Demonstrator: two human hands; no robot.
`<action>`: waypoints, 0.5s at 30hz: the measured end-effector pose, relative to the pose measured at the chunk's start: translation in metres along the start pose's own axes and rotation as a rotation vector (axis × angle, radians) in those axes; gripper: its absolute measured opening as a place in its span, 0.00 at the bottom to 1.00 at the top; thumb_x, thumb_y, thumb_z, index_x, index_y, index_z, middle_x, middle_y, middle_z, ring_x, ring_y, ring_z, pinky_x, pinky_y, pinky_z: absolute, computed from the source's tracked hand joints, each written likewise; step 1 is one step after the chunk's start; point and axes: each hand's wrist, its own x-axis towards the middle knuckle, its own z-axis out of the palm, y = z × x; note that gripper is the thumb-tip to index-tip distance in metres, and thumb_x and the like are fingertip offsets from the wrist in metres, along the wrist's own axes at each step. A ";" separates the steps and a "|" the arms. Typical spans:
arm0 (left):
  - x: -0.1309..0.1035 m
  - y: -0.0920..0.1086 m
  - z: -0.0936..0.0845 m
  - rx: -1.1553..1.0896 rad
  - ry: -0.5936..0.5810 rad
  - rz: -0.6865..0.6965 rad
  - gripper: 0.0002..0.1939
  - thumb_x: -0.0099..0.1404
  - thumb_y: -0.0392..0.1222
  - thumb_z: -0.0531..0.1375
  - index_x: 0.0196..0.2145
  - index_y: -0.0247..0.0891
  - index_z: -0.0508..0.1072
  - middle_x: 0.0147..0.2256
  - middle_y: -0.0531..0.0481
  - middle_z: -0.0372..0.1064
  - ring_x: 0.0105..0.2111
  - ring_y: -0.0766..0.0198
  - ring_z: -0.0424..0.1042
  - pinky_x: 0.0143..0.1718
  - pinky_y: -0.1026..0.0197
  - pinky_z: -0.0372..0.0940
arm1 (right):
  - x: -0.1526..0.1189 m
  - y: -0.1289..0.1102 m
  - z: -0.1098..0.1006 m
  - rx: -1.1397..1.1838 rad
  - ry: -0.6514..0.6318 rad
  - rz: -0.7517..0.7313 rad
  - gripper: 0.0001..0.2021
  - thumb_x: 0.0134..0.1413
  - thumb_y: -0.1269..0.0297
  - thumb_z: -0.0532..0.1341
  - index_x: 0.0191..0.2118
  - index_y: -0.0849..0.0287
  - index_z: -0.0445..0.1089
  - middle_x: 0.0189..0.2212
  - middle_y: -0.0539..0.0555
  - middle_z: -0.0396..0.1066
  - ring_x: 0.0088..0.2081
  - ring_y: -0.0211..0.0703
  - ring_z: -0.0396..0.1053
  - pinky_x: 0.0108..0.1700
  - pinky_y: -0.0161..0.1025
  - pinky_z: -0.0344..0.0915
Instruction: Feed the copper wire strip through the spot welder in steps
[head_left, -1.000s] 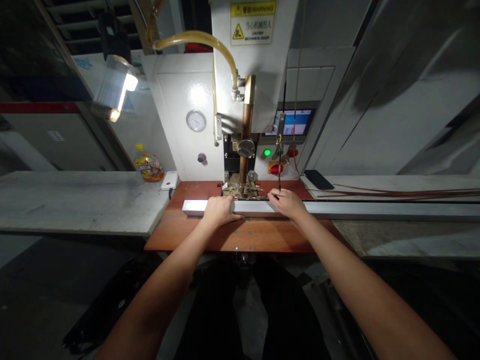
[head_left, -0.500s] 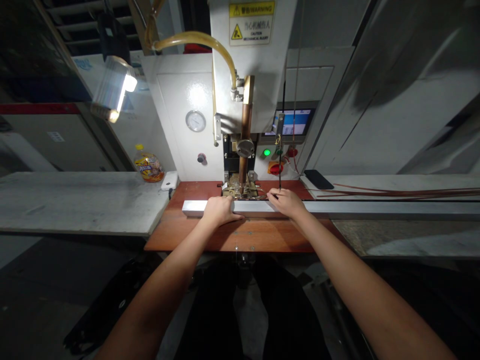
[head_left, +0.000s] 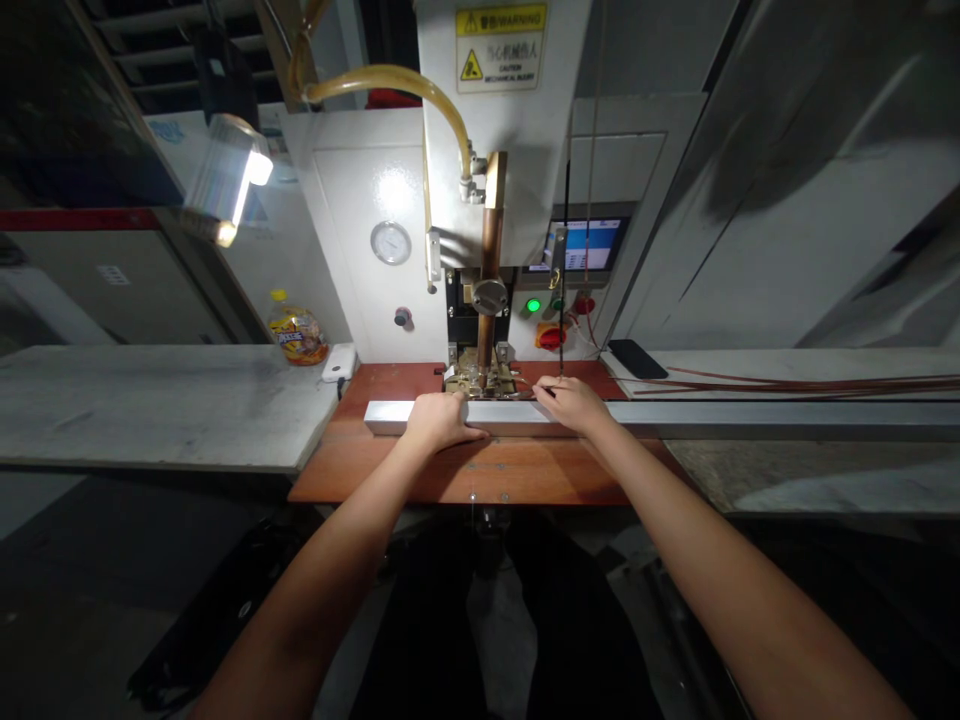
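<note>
A long silver metal bar [head_left: 720, 418] lies across the wooden board [head_left: 450, 475] in front of the machine. My left hand [head_left: 441, 420] grips its left part, fingers over the top and thumb along the front side. Behind the bar, my right hand's fingertips pinch thin copper-coloured wires; my right hand [head_left: 570, 402] rests at the bar's upper edge. Between my hands the machine's copper rod [head_left: 487, 340] points down onto a small metal fixture [head_left: 472, 378]. Fine detail at the rod's tip is too small to make out.
Copper-coloured strands [head_left: 787, 382] and a black phone [head_left: 637, 359] lie at the right. On the left grey table [head_left: 150, 405] stand a yellow-capped bottle [head_left: 298, 332] and a white box [head_left: 340, 362]. A lit lamp [head_left: 229, 180] hangs at the upper left. A green button [head_left: 533, 305] glows.
</note>
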 end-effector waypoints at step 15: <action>0.005 0.000 0.002 0.004 0.004 -0.016 0.38 0.47 0.76 0.57 0.40 0.40 0.71 0.38 0.40 0.76 0.40 0.47 0.75 0.40 0.53 0.66 | 0.004 -0.001 -0.002 0.029 -0.009 0.008 0.17 0.64 0.59 0.48 0.36 0.54 0.73 0.37 0.53 0.78 0.39 0.42 0.72 0.42 0.35 0.58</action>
